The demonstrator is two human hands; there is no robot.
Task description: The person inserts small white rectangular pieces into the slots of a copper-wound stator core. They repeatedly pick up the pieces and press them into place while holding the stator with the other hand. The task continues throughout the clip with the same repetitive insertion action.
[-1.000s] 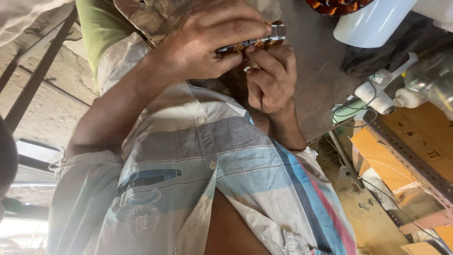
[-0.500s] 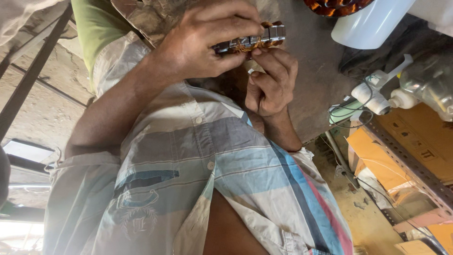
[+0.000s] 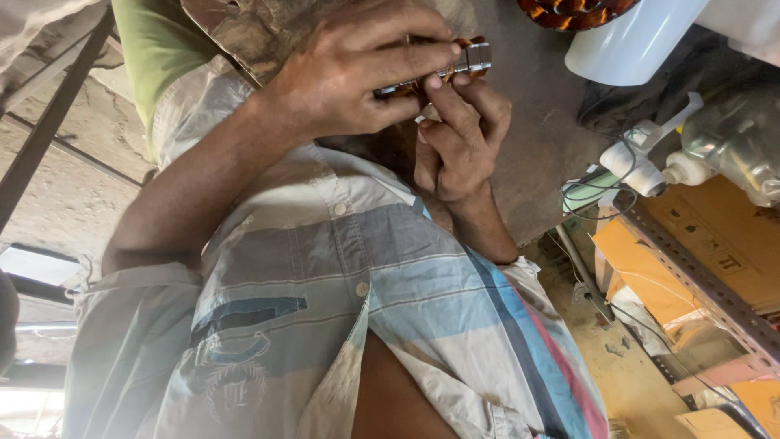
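Since a second ago both hands have drifted slightly toward 3 o'clock, grip unchanged. The left hand [image 3: 357, 77] stays curled around a small metal cylindrical part [image 3: 455, 67] at 12 o'clock, while the right hand [image 3: 459, 142] pinches it from below, just beneath the grey worktop [image 3: 536, 146].

Small cylindrical part [image 3: 439, 71]: copper-brown wound body with a shiny metal end cap on its right. Lies roughly horizontal, slightly tilted up to the right, upper centre of view. Mostly hidden under fingers; only the cap and a strip of windings show. Tiny pale piece [image 3: 424, 119] just below it, touching fingertips; can't tell what it is.
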